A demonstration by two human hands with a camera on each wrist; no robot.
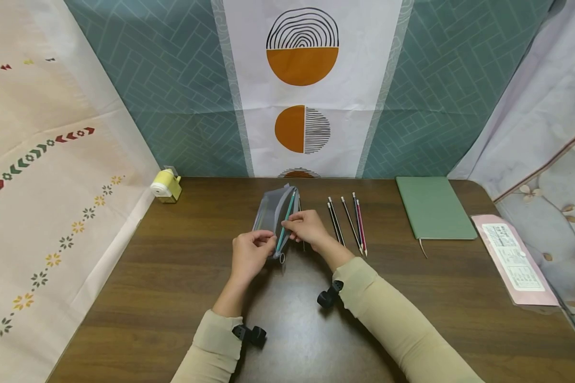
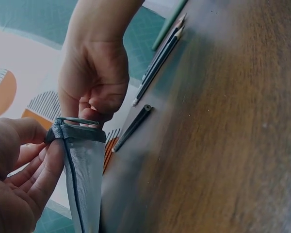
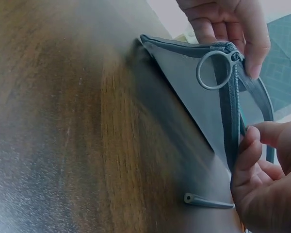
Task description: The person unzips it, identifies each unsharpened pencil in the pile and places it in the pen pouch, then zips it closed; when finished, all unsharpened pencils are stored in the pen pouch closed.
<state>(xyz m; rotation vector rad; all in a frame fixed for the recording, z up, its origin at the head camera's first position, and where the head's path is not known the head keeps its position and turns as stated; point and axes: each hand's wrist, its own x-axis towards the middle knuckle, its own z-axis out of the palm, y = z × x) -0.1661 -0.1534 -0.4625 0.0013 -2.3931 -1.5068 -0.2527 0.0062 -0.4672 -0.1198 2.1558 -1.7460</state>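
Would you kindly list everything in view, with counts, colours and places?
pouch: 1, grey, see-through, between the hands
ring pull: 1, grey, on the zip
teal pencil: 1, teal, at the pouch's opening
dark pencil: 1, dark, beside the pouch
loose pencils: 5, mostly dark, one reddish, right of the pouch
notebook: 1, green, far right
packet: 1, pink, white label, right edge
sharpener, apparently: 1, yellow, far left
table: 1, brown, underneath
cloths: at least 3, teal, cream, white, around the table
left hand: 1, bare, pinching the pouch
right hand: 1, bare, at its opening
sleeves: 2, beige, forearms
cameras: 2, black, wrists

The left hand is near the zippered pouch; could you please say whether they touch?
Touching: the left wrist view shows the left hand pinching the zippered pouch.
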